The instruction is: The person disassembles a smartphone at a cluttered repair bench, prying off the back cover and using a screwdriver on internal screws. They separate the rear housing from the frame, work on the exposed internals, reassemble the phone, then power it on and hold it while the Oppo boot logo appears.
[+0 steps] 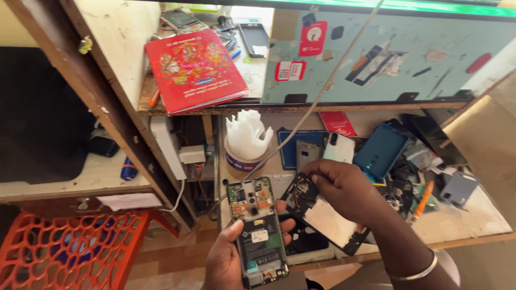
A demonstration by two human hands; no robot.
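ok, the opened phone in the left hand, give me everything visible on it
The opened phone has its back cover off, inner side facing the camera. A green circuit board with orange and metal parts and a dark round camera module fills its top; below sits a dark battery with a white label, then a narrow board strip at the bottom. The frame looks dark, plastic or metal. It stands roughly upright, tilted slightly left, above the bench edge. The left hand grips it from below, thumb on the left edge, fingertips on the right.

opened phone (257,233) left of frame (322,212)
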